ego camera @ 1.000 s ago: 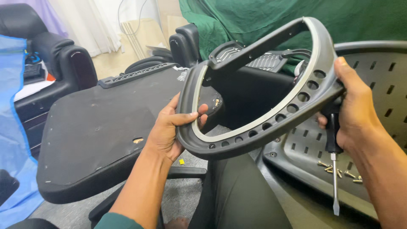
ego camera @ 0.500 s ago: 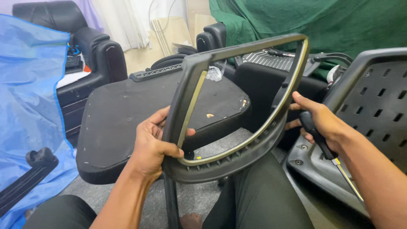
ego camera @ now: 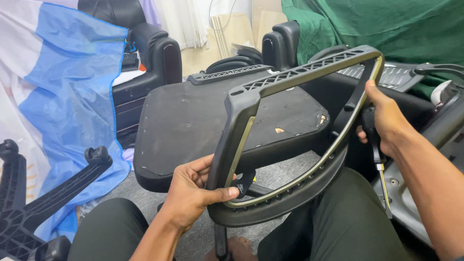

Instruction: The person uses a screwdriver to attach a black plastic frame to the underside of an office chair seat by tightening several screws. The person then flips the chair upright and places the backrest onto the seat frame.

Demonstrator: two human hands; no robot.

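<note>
I hold a dark grey plastic chair frame (ego camera: 295, 77) upright in front of me, a hollow loop with a latticed top bar and a yellowish inner edge. My left hand (ego camera: 193, 193) grips its lower left side, thumb across the inner rim. My right hand (ego camera: 384, 121) holds the frame's right side and also grips a black-handled screwdriver (ego camera: 379, 159), whose shaft points down. Behind the frame lies a black padded seat cushion (ego camera: 203, 121).
A black star-shaped chair base with a caster (ego camera: 43, 193) lies at the left over blue plastic sheeting (ego camera: 72, 87). Black office chairs (ego camera: 154, 53) stand behind. A grey perforated chair shell (ego camera: 411, 208) is at my right, green cloth (ego camera: 386, 24) beyond. My knees are below.
The frame has turned and tilted, its top bar swinging towards the upper right. My view has shifted left, so the blue sheeting and the chair base show more.
</note>
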